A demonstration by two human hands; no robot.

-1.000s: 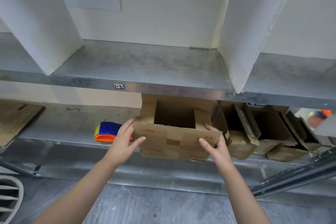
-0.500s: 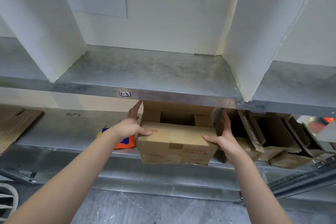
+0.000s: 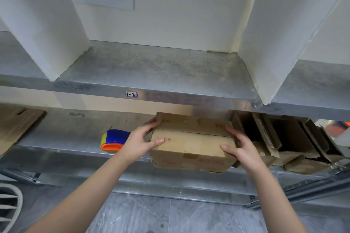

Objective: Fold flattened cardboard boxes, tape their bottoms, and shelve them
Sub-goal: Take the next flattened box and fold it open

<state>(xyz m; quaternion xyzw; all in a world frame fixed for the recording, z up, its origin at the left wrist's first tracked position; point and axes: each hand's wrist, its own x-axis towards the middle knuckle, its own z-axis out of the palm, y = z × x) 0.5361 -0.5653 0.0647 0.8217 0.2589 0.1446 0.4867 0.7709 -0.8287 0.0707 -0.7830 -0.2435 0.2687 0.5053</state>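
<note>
A folded brown cardboard box (image 3: 191, 143) sits at the front of the lower metal shelf (image 3: 72, 136), its flaps closed over the top and its front overhanging the shelf edge. My left hand (image 3: 141, 141) grips its left end, thumb on the front face and fingers over the top corner. My right hand (image 3: 239, 147) grips its right end the same way. A blue and orange tape dispenser (image 3: 113, 140) lies on the shelf just left of my left hand.
Several open cardboard boxes (image 3: 280, 138) stand crowded to the right of the held box. Flattened cardboard (image 3: 17, 126) lies at the far left of the lower shelf. The upper shelf (image 3: 151, 70), labelled at its front edge, has white dividers (image 3: 47, 24).
The box's top flaps, open a second ago, are now folded shut. Both hands shifted from the front rim to the box's ends and it slid back onto the shelf.
</note>
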